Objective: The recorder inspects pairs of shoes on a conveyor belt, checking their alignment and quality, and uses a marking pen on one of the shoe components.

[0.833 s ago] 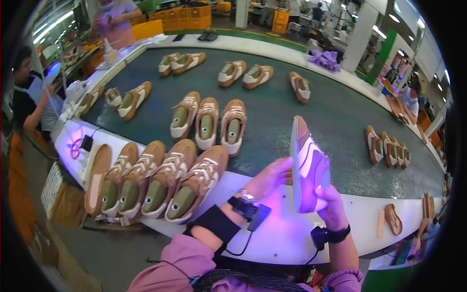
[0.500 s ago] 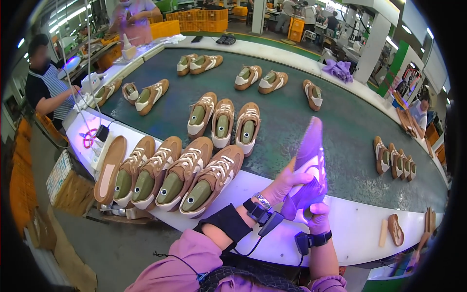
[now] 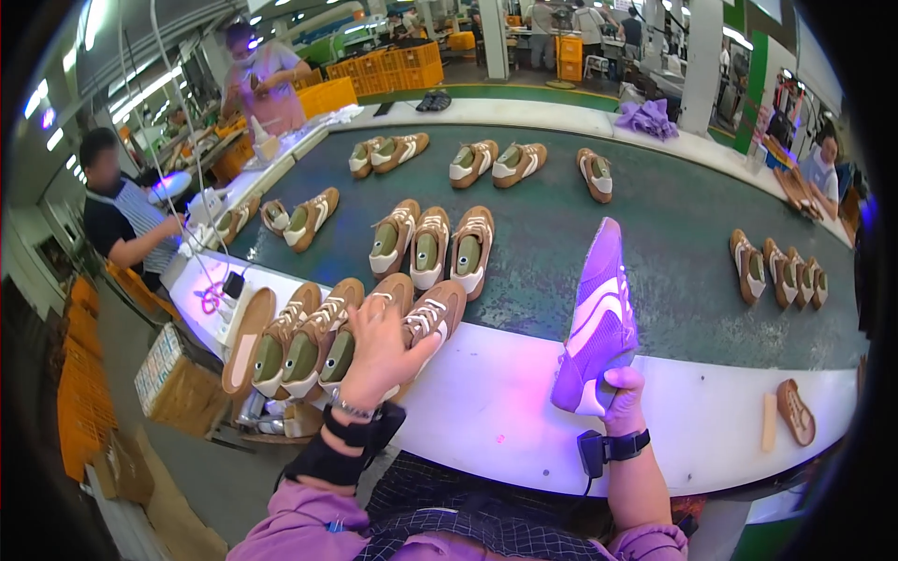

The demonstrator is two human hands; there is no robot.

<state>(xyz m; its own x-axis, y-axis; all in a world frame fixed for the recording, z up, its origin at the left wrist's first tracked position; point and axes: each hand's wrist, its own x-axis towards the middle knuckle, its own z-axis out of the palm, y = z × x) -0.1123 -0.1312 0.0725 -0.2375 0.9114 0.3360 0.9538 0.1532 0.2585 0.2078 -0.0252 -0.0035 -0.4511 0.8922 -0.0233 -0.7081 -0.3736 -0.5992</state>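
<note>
**Held shoe (image 3: 599,327) stands toe-up in right hand (image 3: 621,395); left hand (image 3: 382,348) spread over row of shoes (image 3: 285,341)**

Head view. The held shoe is raised over the near edge of the white table (image 3: 486,411), to the right of the row. Its long axis runs close to upright in the frame, the top leaning slightly right. The toe points up and away from the wearer, the heel down toward the wearer; the sole side faces left, the laced side right. Violet light tints the upper.

The right hand grasps the heel end, thumb at the foot opening. The left hand's fingers are parted and grip nothing visible; whether they contact the shoes beneath cannot be determined.

The row's four shoes lie side by side, toes away from the wearer, beside a loose sole (image 3: 251,341). Green lasts (image 3: 268,360) fill the three shoes at left; the fourth's opening is hidden by the hand. Three further shoes (image 3: 430,248) on the dark green belt (image 3: 547,252) also contain lasts, toes pointing away.

Containers: a cardboard box (image 3: 192,397) sits on the left, below table level, contents not discernible. Orange crates (image 3: 412,67) stand at the far side; their contents are too small to tell.
</note>
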